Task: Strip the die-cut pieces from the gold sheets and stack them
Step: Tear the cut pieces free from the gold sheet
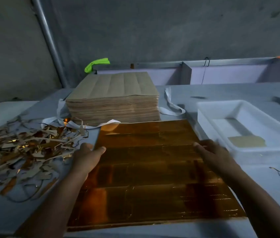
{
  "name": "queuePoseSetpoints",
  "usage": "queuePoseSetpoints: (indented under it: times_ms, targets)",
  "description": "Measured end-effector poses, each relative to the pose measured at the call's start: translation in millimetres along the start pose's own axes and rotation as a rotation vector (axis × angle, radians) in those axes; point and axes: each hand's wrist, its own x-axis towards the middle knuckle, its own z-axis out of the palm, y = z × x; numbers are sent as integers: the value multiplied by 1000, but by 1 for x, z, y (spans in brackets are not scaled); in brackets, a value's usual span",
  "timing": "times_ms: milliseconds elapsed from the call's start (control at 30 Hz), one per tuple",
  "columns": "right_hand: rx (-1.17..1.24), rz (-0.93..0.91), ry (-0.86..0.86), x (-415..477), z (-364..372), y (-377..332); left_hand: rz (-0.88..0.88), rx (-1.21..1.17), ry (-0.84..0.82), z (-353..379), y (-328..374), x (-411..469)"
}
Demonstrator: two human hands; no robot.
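A whole gold sheet (pixel 149 169) is laid at the table's (pixel 264 186) near edge, not yet stripped. Its left edge is pinched by the left hand (pixel 87 157); the grip of the blurred right hand (pixel 211 153) cannot be told. Few pieces (pixel 246 141) are stacked in the tray (pixel 204 115), and a tall stack (pixel 113 98) is left.

Two hands (pixel 87 158) (pixel 212 152), one gold sheet (pixel 153 170), one stack (pixel 113 100), one tray (pixel 204 117).

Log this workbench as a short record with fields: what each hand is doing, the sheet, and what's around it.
Gold sheet: lies before the person, die-cut lines visible
Left hand: pinches sheet's left edge, thumb on top
Right hand: at sheet's right edge, blurred, grip unclear
Brown stack: behind the sheet
Scrap pile: left of the sheet
White tray: right of the sheet, one small piece inside
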Motion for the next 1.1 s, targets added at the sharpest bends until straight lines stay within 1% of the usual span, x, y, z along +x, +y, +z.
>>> queuePoseSetpoints:
  times_ms: [67, 167, 333, 467, 600, 767, 833, 1000, 1100]
  targets:
    - [-67, 56, -12, 3, 1, 9, -59, -16, -21, 1, 0, 3]
    - [-101, 133, -44, 5, 3, 22, -139, -10, -109, 2, -2, 7]
    - [-134, 190, -17, 8, 5, 26, -153, 42, -145, 4, 7, 6]
    - [-130, 173, -12, 9, 10, 28, -164, 60, -158, 7, 16, 6]
    - [-81, 163, 59, 8, 15, 31, -202, -3, -164, 8, 19, 9]
    - [-108, 169, 102, 5, 22, 36, -255, -11, -163, 11, 21, 16]
    - [-112, 160, 122, 5, 25, 36, -278, 14, -169, 13, 21, 20]
    - [-89, 171, 125, 8, 25, 38, -274, 134, -129, 19, 25, 29]
    - [-91, 179, 145, 10, 25, 38, -274, 146, -103, 21, 27, 31]
